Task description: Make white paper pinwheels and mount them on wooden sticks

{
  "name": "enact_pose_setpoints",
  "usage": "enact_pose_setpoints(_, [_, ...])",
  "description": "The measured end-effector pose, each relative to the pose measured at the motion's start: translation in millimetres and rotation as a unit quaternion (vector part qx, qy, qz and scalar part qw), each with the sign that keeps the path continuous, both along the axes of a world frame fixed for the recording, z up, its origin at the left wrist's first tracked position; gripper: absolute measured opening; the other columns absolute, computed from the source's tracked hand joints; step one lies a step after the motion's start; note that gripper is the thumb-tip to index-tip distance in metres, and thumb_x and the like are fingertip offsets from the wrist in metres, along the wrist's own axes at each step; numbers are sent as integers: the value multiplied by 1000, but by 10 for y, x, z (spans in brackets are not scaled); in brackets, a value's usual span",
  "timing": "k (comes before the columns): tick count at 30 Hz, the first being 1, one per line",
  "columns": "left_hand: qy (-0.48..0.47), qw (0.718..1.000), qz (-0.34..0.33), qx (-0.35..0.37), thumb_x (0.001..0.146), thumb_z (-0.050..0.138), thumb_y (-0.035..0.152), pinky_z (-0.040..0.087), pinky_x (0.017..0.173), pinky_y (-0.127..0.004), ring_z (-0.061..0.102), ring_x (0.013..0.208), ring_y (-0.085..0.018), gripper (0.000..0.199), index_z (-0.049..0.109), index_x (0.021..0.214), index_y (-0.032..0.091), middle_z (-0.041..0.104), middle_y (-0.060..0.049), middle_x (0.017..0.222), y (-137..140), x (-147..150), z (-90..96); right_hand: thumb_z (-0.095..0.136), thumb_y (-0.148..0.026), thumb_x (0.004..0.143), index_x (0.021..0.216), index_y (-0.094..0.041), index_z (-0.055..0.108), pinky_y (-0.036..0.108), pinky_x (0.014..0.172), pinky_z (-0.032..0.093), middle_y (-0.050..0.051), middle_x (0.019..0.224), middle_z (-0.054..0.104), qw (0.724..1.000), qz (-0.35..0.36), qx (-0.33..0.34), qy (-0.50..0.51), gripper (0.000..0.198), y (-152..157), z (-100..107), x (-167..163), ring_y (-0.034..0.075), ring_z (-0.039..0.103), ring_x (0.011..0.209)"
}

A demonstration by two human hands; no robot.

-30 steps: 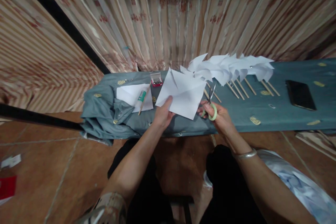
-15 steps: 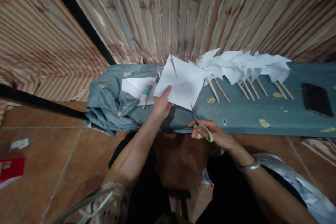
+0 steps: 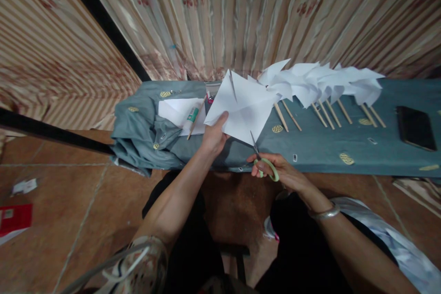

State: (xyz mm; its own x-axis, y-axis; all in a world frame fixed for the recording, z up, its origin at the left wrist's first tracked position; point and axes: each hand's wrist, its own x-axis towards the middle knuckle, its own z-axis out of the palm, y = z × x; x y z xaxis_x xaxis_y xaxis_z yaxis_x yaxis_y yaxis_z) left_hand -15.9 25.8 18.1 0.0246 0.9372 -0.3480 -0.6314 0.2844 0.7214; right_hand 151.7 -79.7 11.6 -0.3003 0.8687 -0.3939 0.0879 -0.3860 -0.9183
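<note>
A square white sheet of paper [image 3: 246, 108] is held by its lower left edge in my left hand [image 3: 216, 137], thumb on top. A slit runs inward from its top corner. My right hand [image 3: 270, 167] is closed round the light green handles of a pair of scissors [image 3: 255, 145]. The scissor blades point up at the paper's near corner, one blade lying over it. The tip of the other blade is hard to make out. Several white paper pinwheels [image 3: 310, 82] on wooden sticks lie just right of the sheet.
Left of the paper, a glue stick [image 3: 191, 117] and a wooden stick [image 3: 196, 119] lie on white paper [image 3: 175, 111]. A black phone [image 3: 416, 127] rests at the right of the grey-green cloth [image 3: 320, 147]. A pleated curtain [image 3: 220, 18] hangs behind; a black bar [image 3: 99, 18] crosses at left.
The scissors have moved up slightly, so a blade reaches farther over the paper's near corner. The sheet has shifted a little to the right with my left hand.
</note>
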Motion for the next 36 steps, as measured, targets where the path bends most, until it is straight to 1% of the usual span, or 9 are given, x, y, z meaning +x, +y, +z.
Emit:
enact_pose_setpoints(4, [4, 1000, -4, -14, 78, 68, 14, 54, 93, -35, 67, 105, -22, 33, 65, 110, 17, 72, -6, 111, -7, 11, -11, 71, -62, 70, 99, -17, 68, 24, 59, 46, 2, 71, 66, 1000, -1, 2, 1, 54, -5, -39, 11, 12, 57, 62])
enact_pose_setpoints(10, [0, 1000, -6, -7, 78, 68, 14, 55, 93, -35, 67, 105, -22, 36, 64, 114, 17, 72, -7, 111, -12, 15, -23, 71, -64, 68, 98, -17, 67, 25, 59, 45, 2, 71, 66, 1000, -3, -4, -1, 57, -2, -38, 2, 12, 56, 61])
enact_pose_setpoints(18, [-12, 1000, -8, -7, 79, 66, 11, 55, 92, -33, 70, 97, -19, 28, 67, 106, 17, 74, -5, 104, -25, 12, -5, 70, -67, 67, 95, -15, 65, 25, 58, 44, 2, 72, 64, 1000, 10, -4, -23, 60, 5, -19, -4, 12, 55, 62])
enact_pose_setpoints(24, [-8, 1000, 1, -21, 78, 68, 11, 57, 88, -32, 71, 93, -19, 25, 68, 102, 18, 75, -4, 100, -27, 17, -2, 70, -68, 66, 94, -16, 64, 25, 61, 44, 2, 74, 64, 999, 1, -4, -35, 59, -3, -26, -12, 13, 56, 66])
enact_pose_setpoints(29, [-1, 1000, -5, -27, 78, 69, 12, 58, 84, -30, 71, 90, -19, 27, 68, 104, 17, 75, -6, 102, -33, 5, 16, 69, -68, 66, 94, -16, 64, 26, 60, 44, 2, 72, 64, 999, 6, 7, -37, 59, -5, -24, -15, 13, 56, 66])
enact_pose_setpoints(36, [-8, 1000, 6, -23, 77, 69, 12, 58, 82, -29, 71, 90, -19, 31, 68, 107, 16, 75, -6, 103, -27, -11, 20, 75, -65, 61, 91, -16, 64, 24, 56, 44, -1, 67, 61, 999, -13, -17, -25, 58, 4, -9, -32, 11, 55, 60])
